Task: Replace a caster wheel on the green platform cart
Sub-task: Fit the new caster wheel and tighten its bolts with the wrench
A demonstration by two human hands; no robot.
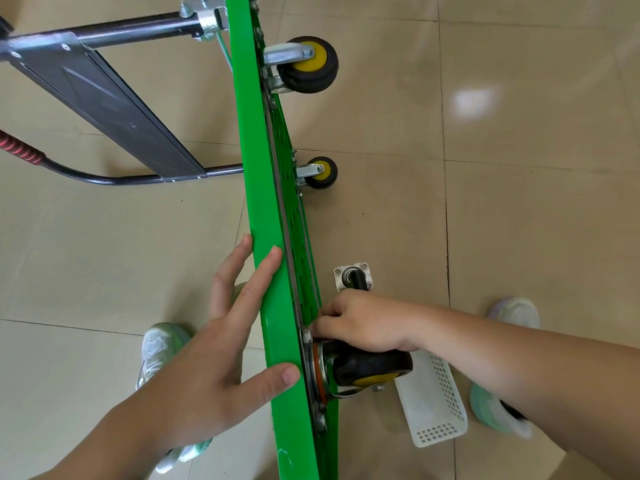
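The green platform cart (270, 209) stands on its side edge on the floor, underside facing right. My left hand (228, 327) lies flat with straight fingers against its top edge. My right hand (360, 323) has its fingers curled at the mounting plate of the near caster wheel (370, 367), black with a yellow hub; what the fingertips pinch is hidden. Two more casters (311, 64) (320, 172) stick out farther up the underside. A loose caster (353, 277) with a square metal plate lies on the floor just beyond my right hand.
A white perforated plastic basket (433, 407) lies on the tiles under my right forearm. The cart's folded handle (104, 98) with a red grip (20, 150) extends left. My two shoes (162, 344) (512, 313) stand either side of the cart.
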